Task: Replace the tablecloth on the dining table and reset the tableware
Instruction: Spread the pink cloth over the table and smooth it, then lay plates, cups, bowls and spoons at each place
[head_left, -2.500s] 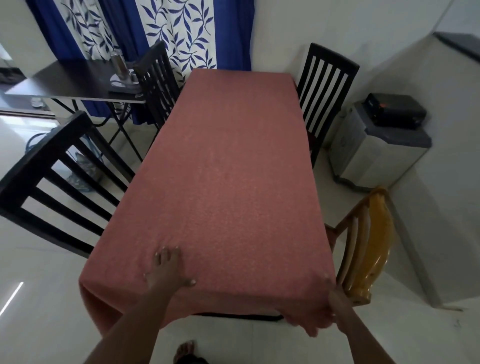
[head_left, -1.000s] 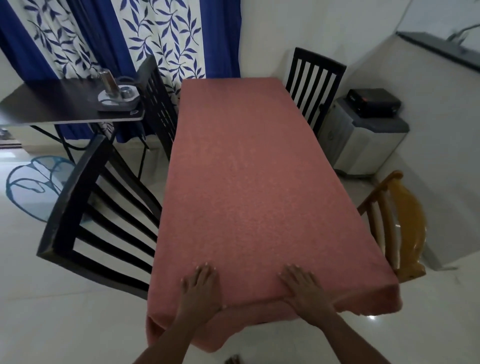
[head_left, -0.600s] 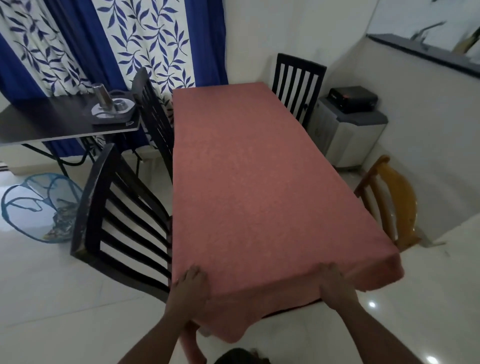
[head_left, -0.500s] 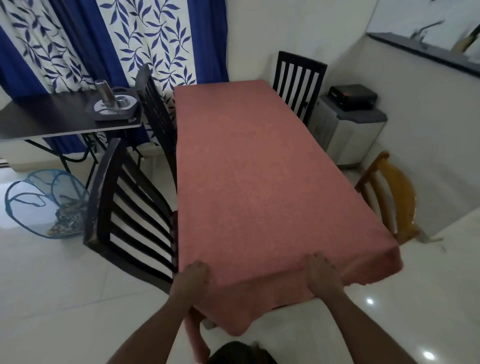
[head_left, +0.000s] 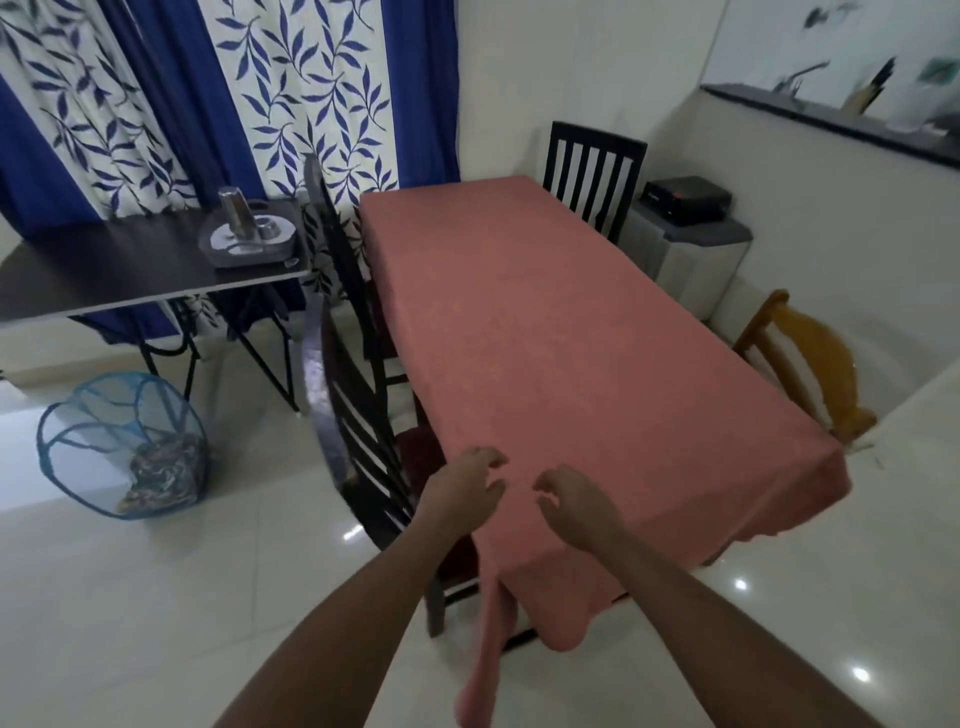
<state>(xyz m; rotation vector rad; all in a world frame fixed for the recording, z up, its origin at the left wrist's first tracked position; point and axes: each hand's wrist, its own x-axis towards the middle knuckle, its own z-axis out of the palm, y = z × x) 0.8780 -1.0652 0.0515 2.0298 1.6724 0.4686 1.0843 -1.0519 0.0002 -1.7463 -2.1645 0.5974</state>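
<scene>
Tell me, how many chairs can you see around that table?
4. Two dark chairs stand along the table's left side, near and far; one dark chair by the far right corner; one yellow-brown wooden chair on the right. Others may be hidden.

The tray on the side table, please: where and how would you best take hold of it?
Probably grip the tray by its two opposite side rims, one in each hand, approaching from the table's near edge. It lies flat at the side table's corner, carrying an upright steel tumbler, so lift level.
</scene>
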